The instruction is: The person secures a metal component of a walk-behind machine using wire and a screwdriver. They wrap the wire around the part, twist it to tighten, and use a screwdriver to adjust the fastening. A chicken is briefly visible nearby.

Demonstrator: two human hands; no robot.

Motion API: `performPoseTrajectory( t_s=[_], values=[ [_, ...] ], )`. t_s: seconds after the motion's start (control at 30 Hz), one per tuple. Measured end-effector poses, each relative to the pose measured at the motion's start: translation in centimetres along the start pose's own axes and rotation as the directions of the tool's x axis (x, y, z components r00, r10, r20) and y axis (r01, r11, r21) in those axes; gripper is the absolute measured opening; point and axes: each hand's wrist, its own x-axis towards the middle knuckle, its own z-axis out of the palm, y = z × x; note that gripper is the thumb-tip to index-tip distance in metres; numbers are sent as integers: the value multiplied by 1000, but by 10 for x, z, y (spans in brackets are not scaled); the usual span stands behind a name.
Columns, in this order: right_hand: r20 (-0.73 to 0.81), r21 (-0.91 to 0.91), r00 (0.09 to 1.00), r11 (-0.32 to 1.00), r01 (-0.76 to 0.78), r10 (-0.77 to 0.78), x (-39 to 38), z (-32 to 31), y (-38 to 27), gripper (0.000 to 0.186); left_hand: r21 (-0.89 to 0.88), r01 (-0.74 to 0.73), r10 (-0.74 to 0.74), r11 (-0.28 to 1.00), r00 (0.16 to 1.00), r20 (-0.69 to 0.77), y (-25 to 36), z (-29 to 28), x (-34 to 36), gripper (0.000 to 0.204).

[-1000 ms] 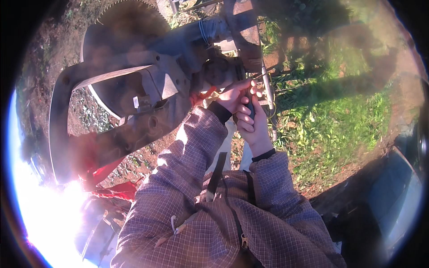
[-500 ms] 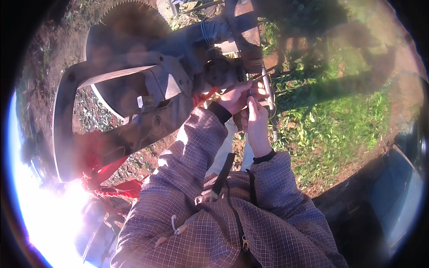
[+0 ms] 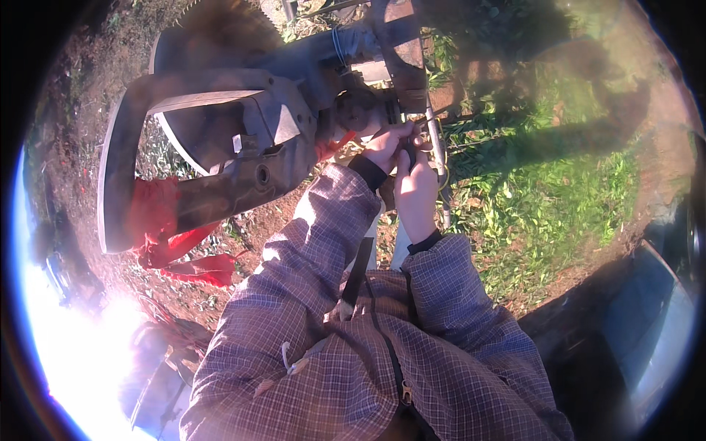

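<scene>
Because the dark piece (image 3: pixel 409 151) is small, I would work steadily. Count: one, right of one saw machine (image 3: pixel 228 189); right hand (image 3: pixel 417 192), one, narrowed on it; left hand (image 3: pixel 384 149), one, bent beside it, grip I cannot tell; toothed blade (image 3: pixel 224 23), one, far left; red cloth (image 3: pixel 154 209), one, left.

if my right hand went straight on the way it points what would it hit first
Most likely the left hand, just ahead of the right hand and the small dark object at its fingertips. Beyond, the brown metal plate looks next, though depth is unclear.
</scene>
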Motion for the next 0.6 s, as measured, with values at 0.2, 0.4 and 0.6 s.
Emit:
performPoseTrajectory(
  t_s=[0.2, 0.4, 0.6],
  values=[
    [204, 579, 887, 680, -450, 414, 4, 1, -14, 26, -151, 110, -104, 982, 993, 47, -7, -11, -8, 36],
    [693, 682, 721, -330, -653, 7, 12, -3, 19, 28, -58, 178, -172, 982, 981, 91, 0, -15, -2, 23],
    [74, 67, 982, 982, -176, 171, -1, 1, -10, 35, 50, -1, 0, 999, 1000, 5, -1, -4, -12, 25]
  ],
)
